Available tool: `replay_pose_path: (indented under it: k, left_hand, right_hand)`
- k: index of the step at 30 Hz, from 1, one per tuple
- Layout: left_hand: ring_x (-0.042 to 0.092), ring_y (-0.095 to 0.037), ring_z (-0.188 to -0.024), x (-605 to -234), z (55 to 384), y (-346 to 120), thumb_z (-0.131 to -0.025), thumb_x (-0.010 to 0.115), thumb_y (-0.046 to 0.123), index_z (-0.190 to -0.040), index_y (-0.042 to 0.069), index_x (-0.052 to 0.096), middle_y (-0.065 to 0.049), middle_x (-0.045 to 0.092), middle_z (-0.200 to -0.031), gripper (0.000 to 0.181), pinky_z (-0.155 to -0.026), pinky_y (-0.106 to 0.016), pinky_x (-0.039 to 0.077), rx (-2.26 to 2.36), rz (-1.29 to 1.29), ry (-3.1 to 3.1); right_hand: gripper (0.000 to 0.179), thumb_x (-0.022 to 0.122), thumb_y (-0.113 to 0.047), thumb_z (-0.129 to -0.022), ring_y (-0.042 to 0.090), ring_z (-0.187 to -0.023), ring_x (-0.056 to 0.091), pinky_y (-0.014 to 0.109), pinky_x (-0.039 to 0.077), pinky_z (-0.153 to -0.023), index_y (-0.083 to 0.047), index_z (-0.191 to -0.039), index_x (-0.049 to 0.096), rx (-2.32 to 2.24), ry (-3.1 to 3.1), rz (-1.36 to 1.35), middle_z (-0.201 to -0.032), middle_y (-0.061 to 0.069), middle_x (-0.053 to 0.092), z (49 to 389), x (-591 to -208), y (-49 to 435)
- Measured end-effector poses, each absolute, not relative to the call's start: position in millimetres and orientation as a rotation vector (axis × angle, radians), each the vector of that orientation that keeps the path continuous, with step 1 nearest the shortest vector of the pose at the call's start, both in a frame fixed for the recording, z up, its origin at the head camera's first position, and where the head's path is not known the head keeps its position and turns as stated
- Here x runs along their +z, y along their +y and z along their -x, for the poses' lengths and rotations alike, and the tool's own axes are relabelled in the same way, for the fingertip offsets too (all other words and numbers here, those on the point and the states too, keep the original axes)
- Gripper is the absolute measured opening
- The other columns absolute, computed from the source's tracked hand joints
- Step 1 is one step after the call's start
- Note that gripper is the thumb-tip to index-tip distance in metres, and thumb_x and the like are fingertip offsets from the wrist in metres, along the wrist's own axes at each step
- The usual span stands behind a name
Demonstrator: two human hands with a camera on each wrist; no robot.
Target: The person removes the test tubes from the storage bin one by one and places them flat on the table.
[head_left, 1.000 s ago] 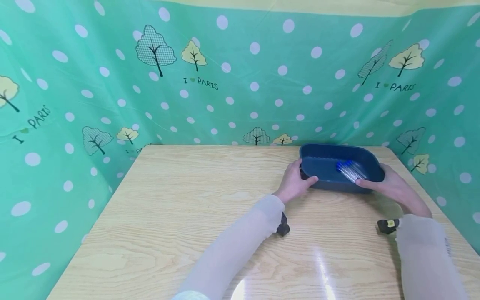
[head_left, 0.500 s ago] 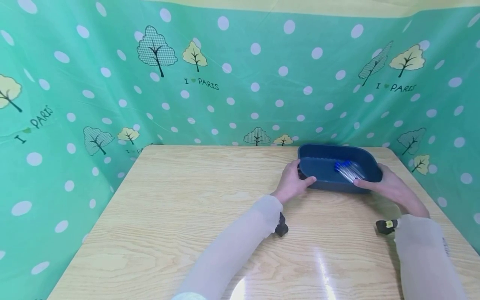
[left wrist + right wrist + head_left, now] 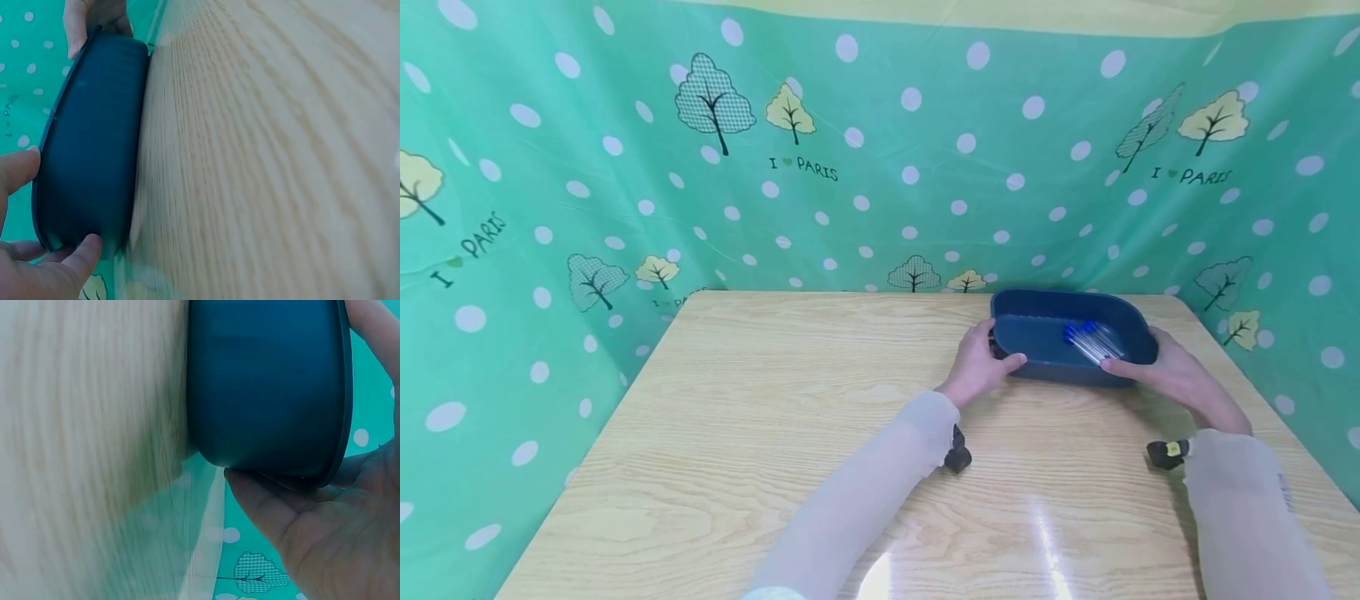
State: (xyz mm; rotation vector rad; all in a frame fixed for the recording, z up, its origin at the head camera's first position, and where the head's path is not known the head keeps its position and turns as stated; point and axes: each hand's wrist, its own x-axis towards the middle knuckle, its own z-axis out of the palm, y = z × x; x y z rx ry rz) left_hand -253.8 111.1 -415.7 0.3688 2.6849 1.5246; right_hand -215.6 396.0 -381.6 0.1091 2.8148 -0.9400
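Observation:
A dark blue plastic basin is at the far right of the table, its underside on or very close to the wood. Several clear pens with blue caps lie in its right half. My left hand grips the basin's left end, thumb at the front rim and fingers along the outer wall. At the opposite end my right hand holds the basin, its thumb on the rim beside the pens. Both wrist views show the basin's outer wall between thumb and fingers; the pens are hidden there.
The light wood table extends to the left and front. A green dotted curtain hangs behind the table and along both sides, close to the basin's back. Small black cameras are worn at the wrists.
The basin has slid slightly to the left, with both hands and the pens moving along with it. The grip of each hand looks the same.

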Motion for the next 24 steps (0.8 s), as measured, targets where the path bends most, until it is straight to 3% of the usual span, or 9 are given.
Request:
replay_pose_path:
  k: [9,24]
  left_hand:
    - [0.052,-0.018,-0.106,-413,253,106,-0.075,0.071,0.037,-0.137,0.011,0.033,-0.006,0.040,-0.135,0.077,-0.089,-0.026,0.042,1.577,-0.357,2.638]
    - [0.055,-0.017,-0.102,-414,255,99,-0.074,0.073,0.033,-0.136,0.011,0.034,-0.006,0.044,-0.130,0.076,-0.085,-0.024,0.044,1.615,-0.327,2.619]
  right_hand:
    - [0.114,0.061,-0.059,-0.074,0.056,-0.121,0.016,0.069,0.022,-0.088,-0.002,-0.141,-0.013,-0.970,2.777,-0.117,-0.138,0.037,0.011,218,-381,392]
    - [0.112,0.060,-0.057,-0.076,0.055,-0.120,0.020,0.068,0.024,-0.088,0.000,-0.141,-0.011,-0.972,2.797,-0.084,-0.137,0.038,0.014,219,-382,384]
